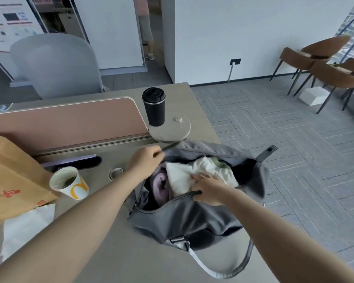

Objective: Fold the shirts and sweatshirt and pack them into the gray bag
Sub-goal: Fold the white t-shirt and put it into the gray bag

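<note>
1. Office floor with gray patterned carpet fills the right of the frame, brown chairs (323, 64) sit at upper right, and a gray tabletop (119, 252) runs across the lower left and centre.
2. On the tabletop, right of centre, sits the gray bag (184, 219), its top unzipped and gaping.
3. Inside it lie a purple rolled garment (161, 186) at the left of the opening and a white folded garment (194, 174) beside it, touching; a trace of green shows at the far edge. I cannot tell which is the sweatshirt.
4. Left hand (145, 160), centre frame, pinches the far rim of the bag near the zipper line, its grip closed on the fabric.
5. Right hand (208, 190) rests at the near rim, fingers spread flat on the white garment; the thumb seems to hook the rim.
6. Packing looks nearly done; the step in hand is likely settling the clothes below the zipper line.
7. To do it well: hold the far rim taut, press the white garment flat and down evenly, and tuck loose edges clear of the zipper teeth.
8. At centre left, a paper cup (69, 182) near the bag could be knocked; a black tumbler (154, 107) stands farther up.
</note>
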A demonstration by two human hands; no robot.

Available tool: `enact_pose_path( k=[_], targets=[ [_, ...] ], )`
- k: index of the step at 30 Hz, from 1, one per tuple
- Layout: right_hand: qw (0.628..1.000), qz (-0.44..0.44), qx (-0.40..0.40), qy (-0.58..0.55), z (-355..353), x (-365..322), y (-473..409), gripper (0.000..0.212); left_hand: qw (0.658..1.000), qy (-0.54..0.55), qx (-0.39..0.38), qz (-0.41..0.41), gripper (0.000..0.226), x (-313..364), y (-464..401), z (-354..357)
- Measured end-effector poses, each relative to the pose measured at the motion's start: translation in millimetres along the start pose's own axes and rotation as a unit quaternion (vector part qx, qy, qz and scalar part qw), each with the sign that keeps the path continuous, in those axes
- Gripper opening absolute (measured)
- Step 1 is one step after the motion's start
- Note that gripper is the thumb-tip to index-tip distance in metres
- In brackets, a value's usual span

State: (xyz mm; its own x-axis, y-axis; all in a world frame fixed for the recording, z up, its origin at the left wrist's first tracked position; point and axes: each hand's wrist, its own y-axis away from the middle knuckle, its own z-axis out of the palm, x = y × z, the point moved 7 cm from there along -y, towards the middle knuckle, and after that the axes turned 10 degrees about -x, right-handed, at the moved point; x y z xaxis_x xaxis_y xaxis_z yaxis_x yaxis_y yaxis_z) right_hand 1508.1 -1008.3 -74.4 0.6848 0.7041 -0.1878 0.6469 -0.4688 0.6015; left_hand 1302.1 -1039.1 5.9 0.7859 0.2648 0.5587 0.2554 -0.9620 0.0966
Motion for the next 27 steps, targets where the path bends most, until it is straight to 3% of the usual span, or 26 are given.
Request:
enact_pose_path(
  k=[2, 4, 11, 14, 17, 18, 22, 25, 27],
  targets=[
    [1.000, -0.009, 0.018, -0.015, -3.0, 0.5, 5.2, 0.029, 0.992, -0.072, -0.103, 0.024, 0.017, -3.6, 8.7, 24.9],
    [0.998, -0.019, 0.049, -0.018, -10.2, -2.6, 15.5, 0.026, 0.981, -0.108, -0.154, 0.037, 0.014, -14.1, 20.8, 38.8],
    [0.989, 0.048, 0.133, 0.041, -32.6, -7.3, 43.5, 0.032, 0.961, -0.208, -0.154, 0.099, 0.058, -50.6, 58.3, 41.5],
    [0.988, 0.032, 0.138, 0.066, -36.0, -24.5, 39.9, 0.028, 0.985, -0.086, -0.139, 0.063, 0.041, -68.1, 72.6, 29.3],
    [0.980, -0.033, 0.183, 0.065, -40.2, -63.0, 38.4, 0.020, 0.999, 0.030, -0.030, -0.015, 0.003, -92.9, 89.8, 10.2],
    [0.976, -0.055, 0.202, 0.055, -40.9, -78.0, 37.5, 0.018, 0.998, 0.030, -0.016, -0.050, 0.010, -104.5, 96.7, 10.0],
    [0.976, -0.130, 0.169, 0.053, -27.6, -141.5, 20.4, 0.018, 0.972, -0.015, -0.128, -0.196, 0.011, -152.7, 127.3, 40.1],
    [0.976, -0.158, 0.138, 0.063, -15.3, -177.4, 7.3, 0.019, 0.960, 0.051, -0.177, -0.209, 0.022, -170.3, 136.5, 63.7],
    [0.976, -0.167, 0.125, 0.058, -8.0, -193.5, 0.4, 0.019, 0.944, 0.118, -0.220, -0.215, 0.017, -167.7, 141.5, 76.1]
  ],
)
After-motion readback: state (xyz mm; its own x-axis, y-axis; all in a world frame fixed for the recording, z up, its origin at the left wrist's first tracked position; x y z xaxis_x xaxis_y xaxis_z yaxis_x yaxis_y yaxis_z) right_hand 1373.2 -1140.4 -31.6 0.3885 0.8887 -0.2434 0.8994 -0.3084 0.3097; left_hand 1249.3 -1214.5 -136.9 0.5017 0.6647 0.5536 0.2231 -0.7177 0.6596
